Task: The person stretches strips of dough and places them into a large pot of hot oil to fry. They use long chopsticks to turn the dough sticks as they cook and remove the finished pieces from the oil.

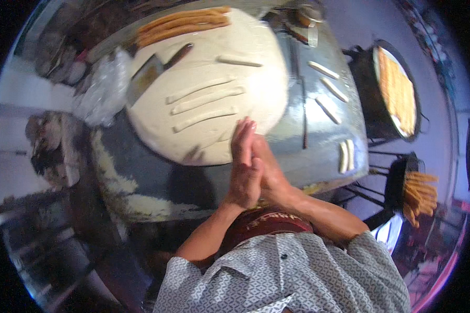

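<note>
My left hand [243,168] and my right hand [270,168] are pressed palm to palm, fingers straight and together, over the near edge of a big dough slab [203,146]. Nothing shows between the palms. Just beyond my fingertips, several dough strips [207,118] lie on the slab. Farther off is one more dough strip [239,61]. A dough scraper [147,78] with a dark handle rests on the slab's left side. At its far edge lie several long, brown fried dough sticks [184,25].
A thin rod [304,113] and several pale dough pieces [328,110] lie on the metal-topped table [282,152]. To the right, a wide pan [395,90] holds golden fried sticks. More brown sticks [419,195] stand nearer. Clear plastic [105,88] lies at left.
</note>
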Motion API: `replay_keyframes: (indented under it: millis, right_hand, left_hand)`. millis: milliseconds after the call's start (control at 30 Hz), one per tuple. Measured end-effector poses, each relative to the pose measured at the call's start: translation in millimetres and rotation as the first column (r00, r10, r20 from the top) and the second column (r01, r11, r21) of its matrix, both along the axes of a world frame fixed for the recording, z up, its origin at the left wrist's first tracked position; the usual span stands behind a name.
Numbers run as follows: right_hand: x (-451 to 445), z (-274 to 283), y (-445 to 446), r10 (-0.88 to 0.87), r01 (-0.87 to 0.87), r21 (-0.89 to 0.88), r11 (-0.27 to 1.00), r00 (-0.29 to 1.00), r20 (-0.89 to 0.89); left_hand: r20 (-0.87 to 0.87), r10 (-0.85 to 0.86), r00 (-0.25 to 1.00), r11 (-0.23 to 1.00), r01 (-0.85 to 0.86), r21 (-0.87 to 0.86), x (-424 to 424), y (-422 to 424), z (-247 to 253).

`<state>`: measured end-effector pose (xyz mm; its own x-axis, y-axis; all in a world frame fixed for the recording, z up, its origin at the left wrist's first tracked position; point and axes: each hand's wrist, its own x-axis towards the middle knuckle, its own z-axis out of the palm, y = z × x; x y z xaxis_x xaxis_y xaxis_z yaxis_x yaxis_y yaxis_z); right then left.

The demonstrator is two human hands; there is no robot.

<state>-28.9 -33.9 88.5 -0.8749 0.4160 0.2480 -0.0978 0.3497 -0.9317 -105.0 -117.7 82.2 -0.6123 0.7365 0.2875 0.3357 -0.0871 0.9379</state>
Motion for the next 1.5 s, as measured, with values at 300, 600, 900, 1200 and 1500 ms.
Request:
replay_keyframes:
  millis: [300, 600, 900, 1200, 1500]
  right_hand:
    - [-81.8, -57.3, 129.2, -0.302, 0.323, 0.024, 0.946, 0.852, 0.427]
    - [-126.9, -75.5, 136.9, -0.38, 0.271, 0.267, 0.925, 0.718, 0.584]
    - [-125.2, -73.3, 115.0, -0.405, 0.406, 0.021, 0.914, 0.906, 0.126]
    - [-35.9, -11.5, 72.5, -0.507, 0.317, -0.845, 0.43, 0.859, 0.064]
    - [94.3, -50.4, 53.1, -0.463, 0.497, -0.799, 0.34, 0.828, 0.318]
  left_hand:
    - [-0.289, 0.665, 0.689, 0.63, -0.725, -0.278, -164.8, -25.9, -86.2]
    - [-0.291, 0.568, 0.77, 0.665, -0.638, -0.388, -202.4, -22.0, -109.3]
    - [-0.245, 0.564, 0.789, 0.77, -0.609, -0.191, -179.5, -3.3, -76.7]
    - [0.748, 0.313, 0.585, 0.803, -0.584, 0.12, -128.4, -60.1, -11.1]
    - [0.885, 0.391, 0.253, 0.784, -0.595, -0.176, -70.7, -174.5, -76.1]
